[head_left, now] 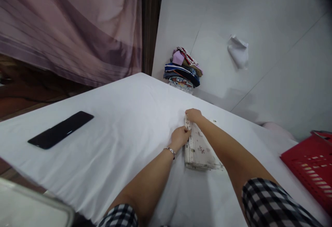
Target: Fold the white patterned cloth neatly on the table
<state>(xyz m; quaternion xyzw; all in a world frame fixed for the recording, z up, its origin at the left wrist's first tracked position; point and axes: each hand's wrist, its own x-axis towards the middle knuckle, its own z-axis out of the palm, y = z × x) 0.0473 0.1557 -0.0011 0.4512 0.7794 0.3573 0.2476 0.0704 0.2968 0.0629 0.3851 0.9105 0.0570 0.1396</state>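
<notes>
A folded cream cloth (203, 152) with a small printed pattern lies in several layers on the white-covered table. My left hand (180, 137), with a bracelet at the wrist, pinches the left edge of the cloth about midway along. Farther up, my right hand (194, 115) is closed on the cloth's upper left corner. The right forearm passes over the cloth and hides part of it.
A black phone-like slab (61, 129) lies on the table (124, 116) at left. Beyond the far edge is a stack of folded clothes (183, 69). White crumpled material (238, 52) lies on the floor. A red basket (311, 168) stands at right.
</notes>
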